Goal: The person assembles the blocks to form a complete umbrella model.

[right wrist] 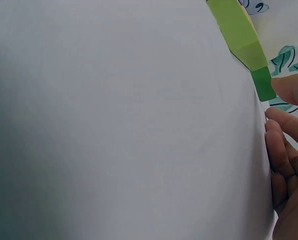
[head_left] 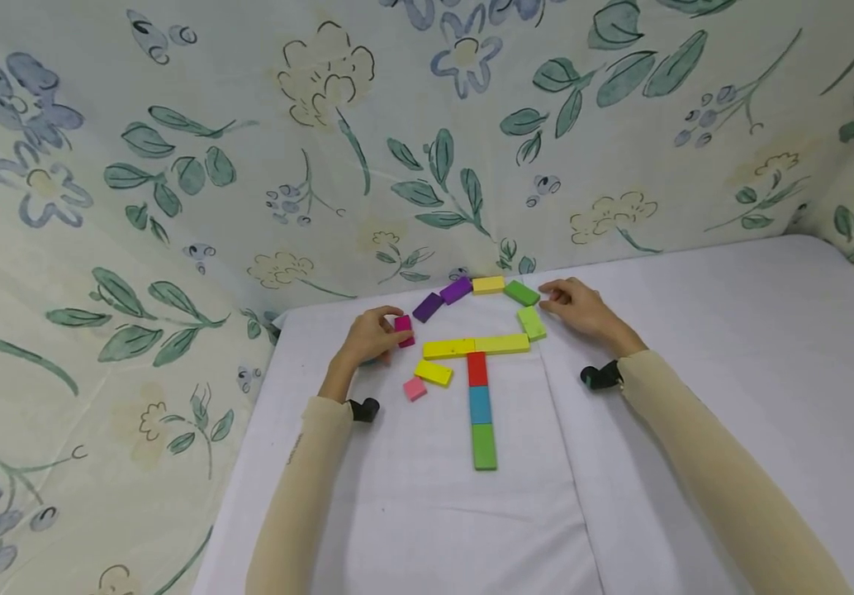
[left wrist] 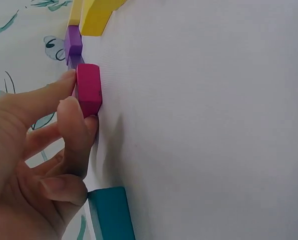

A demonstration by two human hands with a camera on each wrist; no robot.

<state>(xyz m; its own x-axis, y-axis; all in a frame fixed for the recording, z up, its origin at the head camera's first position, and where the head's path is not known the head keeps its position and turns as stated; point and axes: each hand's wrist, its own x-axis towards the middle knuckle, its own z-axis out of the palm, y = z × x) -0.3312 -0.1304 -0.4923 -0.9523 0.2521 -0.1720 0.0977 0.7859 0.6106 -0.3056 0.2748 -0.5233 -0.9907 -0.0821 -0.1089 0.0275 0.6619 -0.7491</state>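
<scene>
My left hand (head_left: 369,337) grips a magenta block (left wrist: 90,87) by its sides, at the left end of a curve of coloured blocks. A teal block (left wrist: 112,215) lies by the curled lower fingers; in the head view the hand mostly hides it. A dark purple block (head_left: 428,307) and a purple block (head_left: 457,290) follow, then a pale yellow block (head_left: 488,285). At the curve's right end, my right hand (head_left: 581,309) lies beside a green block (head_left: 522,292), its fingers loosely bent and holding nothing. Below that sits a light green block (head_left: 532,323).
Two yellow blocks (head_left: 501,344) form a bar. Beneath it runs a column of a red block (head_left: 477,369), a blue block (head_left: 480,406) and a green block (head_left: 484,447). A loose yellow block (head_left: 434,373) and a pink block (head_left: 415,389) lie left. Floral cloth (head_left: 397,165) hangs behind.
</scene>
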